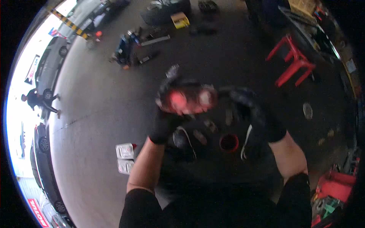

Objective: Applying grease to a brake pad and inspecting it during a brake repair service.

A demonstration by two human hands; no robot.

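A red and silver metal part [194, 99] with two round faces is held up in the middle of the view, smeared by motion. My left hand [167, 117], in a black glove, grips it at its left side. My right hand [247, 106], also gloved, reaches toward its right side; the fingers are blurred, so I cannot tell what they hold. Below are a red round container [229, 143], small blurred objects [200, 136] on the dark floor and a pale cord [246, 144] beside my right forearm. Two silver cans [124, 152] lie left of my left forearm.
Another person [34, 99] stands at far left near parked cars [45, 167]. A blue floor jack [123, 49], a yellow box [180, 20] and a tyre [161, 13] lie ahead. A red stand [292, 64] is at right, red equipment [334, 182] at lower right.
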